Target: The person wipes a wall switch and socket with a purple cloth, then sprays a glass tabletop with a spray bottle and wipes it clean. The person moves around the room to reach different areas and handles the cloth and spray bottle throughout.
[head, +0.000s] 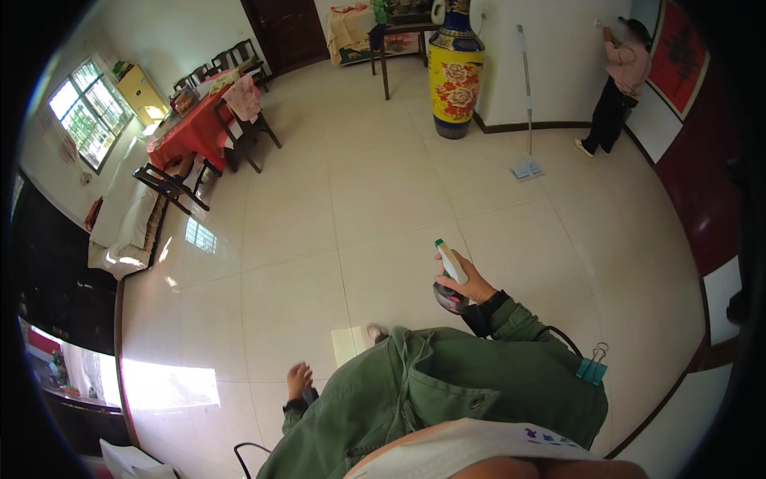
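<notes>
My right hand (476, 284) grips a spray bottle by its neck, out in front of my body above the tiled floor (395, 281). The spray bottle (452, 269) has a white trigger head with a green nozzle and a dark, see-through body. Its nozzle points forward, away from me. Low at my left side, my left hand (299, 380) hangs with its fingers curled. Nothing shows in it, though the palm is partly hidden. A green jacket (479, 371) covers my body, with a teal binder clip (592, 370) on its right side.
A flat mop (526, 170) leans on the white wall beside a tall floral floor vase (456, 90). Another person (622, 78) stands at the right wall, one hand raised to it. Left are a red-covered table (194, 126), dark chairs (173, 185) and a pale sofa (128, 221).
</notes>
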A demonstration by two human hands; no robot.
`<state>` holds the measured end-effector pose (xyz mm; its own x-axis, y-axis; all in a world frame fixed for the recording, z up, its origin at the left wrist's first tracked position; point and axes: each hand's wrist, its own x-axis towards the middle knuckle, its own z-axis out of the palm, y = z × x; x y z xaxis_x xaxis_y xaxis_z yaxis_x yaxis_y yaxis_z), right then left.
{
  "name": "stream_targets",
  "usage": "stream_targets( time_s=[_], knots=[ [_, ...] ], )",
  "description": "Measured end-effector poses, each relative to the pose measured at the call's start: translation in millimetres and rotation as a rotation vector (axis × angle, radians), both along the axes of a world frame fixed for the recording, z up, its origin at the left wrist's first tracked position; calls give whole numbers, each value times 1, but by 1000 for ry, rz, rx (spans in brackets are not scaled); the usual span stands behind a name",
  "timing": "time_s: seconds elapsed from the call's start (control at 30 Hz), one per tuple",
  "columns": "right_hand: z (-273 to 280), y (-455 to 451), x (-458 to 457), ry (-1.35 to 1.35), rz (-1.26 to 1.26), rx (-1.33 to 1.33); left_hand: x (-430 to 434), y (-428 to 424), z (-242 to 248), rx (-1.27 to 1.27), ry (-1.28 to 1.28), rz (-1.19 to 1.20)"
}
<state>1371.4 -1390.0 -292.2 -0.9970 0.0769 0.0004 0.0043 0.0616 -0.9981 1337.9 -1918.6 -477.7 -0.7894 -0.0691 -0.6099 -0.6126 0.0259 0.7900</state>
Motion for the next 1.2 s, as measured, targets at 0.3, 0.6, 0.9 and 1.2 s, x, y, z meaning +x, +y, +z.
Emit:
stream_targets(
  time_s=[0.3,0.6,0.9,1.2],
  knots=[
    [-10,49,-245,-5,-205,-35,-315,51,2,-55,175,63],
    [-34,147,-419,114,-540,-4,-640,364,98,106,398,-770],
    [-34,264,-668,64,-398,84,-807,349,55,56,13,-455],
    [-23,335,-945,289,-287,152,-966,312,-8,-78,4,-269]
  ],
)
